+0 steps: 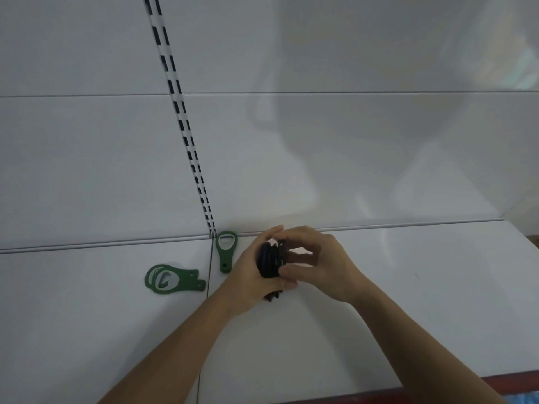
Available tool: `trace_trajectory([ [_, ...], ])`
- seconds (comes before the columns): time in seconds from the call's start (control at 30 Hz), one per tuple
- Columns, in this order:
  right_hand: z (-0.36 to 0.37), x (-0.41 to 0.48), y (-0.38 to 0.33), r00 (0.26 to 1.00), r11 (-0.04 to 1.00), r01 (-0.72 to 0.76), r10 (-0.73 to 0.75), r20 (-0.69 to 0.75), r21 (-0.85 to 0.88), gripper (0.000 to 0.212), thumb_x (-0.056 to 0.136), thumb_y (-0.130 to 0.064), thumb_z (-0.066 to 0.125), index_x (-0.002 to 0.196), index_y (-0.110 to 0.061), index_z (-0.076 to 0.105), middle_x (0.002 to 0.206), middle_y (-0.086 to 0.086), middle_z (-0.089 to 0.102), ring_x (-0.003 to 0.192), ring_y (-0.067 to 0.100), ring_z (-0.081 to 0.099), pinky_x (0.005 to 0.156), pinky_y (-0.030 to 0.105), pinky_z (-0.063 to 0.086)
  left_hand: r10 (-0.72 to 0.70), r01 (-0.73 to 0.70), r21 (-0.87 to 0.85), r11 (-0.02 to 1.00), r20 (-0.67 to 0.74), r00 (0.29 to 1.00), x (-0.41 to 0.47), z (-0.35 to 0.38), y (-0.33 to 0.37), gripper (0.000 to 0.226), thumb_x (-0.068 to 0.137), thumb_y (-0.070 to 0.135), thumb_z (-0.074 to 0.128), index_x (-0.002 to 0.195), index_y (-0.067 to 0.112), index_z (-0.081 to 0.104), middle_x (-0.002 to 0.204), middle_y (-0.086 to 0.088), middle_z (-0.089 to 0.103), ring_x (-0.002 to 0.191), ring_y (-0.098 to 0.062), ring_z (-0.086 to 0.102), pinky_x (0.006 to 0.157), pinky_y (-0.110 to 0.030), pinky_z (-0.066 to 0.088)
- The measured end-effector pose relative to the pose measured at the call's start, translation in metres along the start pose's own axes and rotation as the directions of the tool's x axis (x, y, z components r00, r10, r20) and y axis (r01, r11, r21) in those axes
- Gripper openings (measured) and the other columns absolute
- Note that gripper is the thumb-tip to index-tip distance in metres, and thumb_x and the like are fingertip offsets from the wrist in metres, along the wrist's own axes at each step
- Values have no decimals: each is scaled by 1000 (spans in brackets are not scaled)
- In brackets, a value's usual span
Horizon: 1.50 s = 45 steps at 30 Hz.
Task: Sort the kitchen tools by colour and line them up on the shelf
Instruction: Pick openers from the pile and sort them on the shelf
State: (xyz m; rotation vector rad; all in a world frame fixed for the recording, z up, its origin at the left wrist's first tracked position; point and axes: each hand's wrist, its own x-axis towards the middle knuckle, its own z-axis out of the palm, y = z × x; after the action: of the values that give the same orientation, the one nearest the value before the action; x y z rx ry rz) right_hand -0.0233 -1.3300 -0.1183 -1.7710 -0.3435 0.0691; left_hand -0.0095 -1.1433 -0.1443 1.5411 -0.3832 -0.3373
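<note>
As hands clasp black tools, fingers curled

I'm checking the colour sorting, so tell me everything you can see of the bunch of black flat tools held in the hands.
The bunch of black flat tools is several thin, matte dark pieces stacked on edge; their number and exact shape cannot be told. The left hand curls round it and the right hand pinches its right side. Narrow ends poke out below the left hand. It is over the white shelf, near the back wall.
</note>
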Motion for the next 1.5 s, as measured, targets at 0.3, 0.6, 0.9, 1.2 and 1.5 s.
trace_trajectory([
  [0.3, 9, -1, -14, 991, 906, 130, -132, 23, -404, 63, 74, -21, 88, 131, -34, 64, 115, -16, 62, 94, 11, 61, 74, 12, 45, 208, -159, 224, 962, -217, 954, -4, 13, -2, 113, 81, 0, 76, 158, 51, 10, 94, 7, 72, 86, -23, 74, 82, -49, 61],
  [0.6, 12, 0, -11, 995, 903, 82, -96, -13, -421, 45, 74, -34, 85, 115, -32, 68, 108, -18, 62, 87, 10, 64, 79, 30, 54, 60, 5, 363, 932, -169, 984, -3, 14, -9, 98, 79, 11, 77, 154, 50, 27, 98, 19, 73, 93, -2, 71, 83, -25, 57],
  [0.9, -6, -8, -11, 993, 933, 44, -81, -88, -357, 29, 73, -38, 82, 99, -38, 70, 101, -14, 68, 92, 13, 67, 79, 39, 57, 19, -31, 547, 837, 28, 999, 3, -5, 6, 45, 83, 24, 78, 124, 33, 61, 105, 15, 72, 97, -2, 68, 82, -27, 56],
  [1.2, -18, 3, -45, 983, 710, 145, -22, 185, -689, 18, 79, -30, 79, 91, -32, 66, 95, -11, 57, 87, 7, 58, 73, 22, 50, 9, 18, 660, 751, -37, 999, -8, -4, -2, 43, 89, 36, 76, 128, 31, 60, 113, 22, 60, 100, 5, 55, 78, -9, 41],
  [1.5, -26, 8, -43, 994, 820, 35, 31, 105, -571, 23, 74, -30, 88, 88, -34, 70, 92, -10, 66, 84, 8, 62, 71, 17, 49, -25, 22, 643, 765, -4, 1000, -4, 3, 7, 29, 88, 39, 76, 113, 34, 63, 96, 8, 61, 89, -6, 57, 73, -23, 44],
])
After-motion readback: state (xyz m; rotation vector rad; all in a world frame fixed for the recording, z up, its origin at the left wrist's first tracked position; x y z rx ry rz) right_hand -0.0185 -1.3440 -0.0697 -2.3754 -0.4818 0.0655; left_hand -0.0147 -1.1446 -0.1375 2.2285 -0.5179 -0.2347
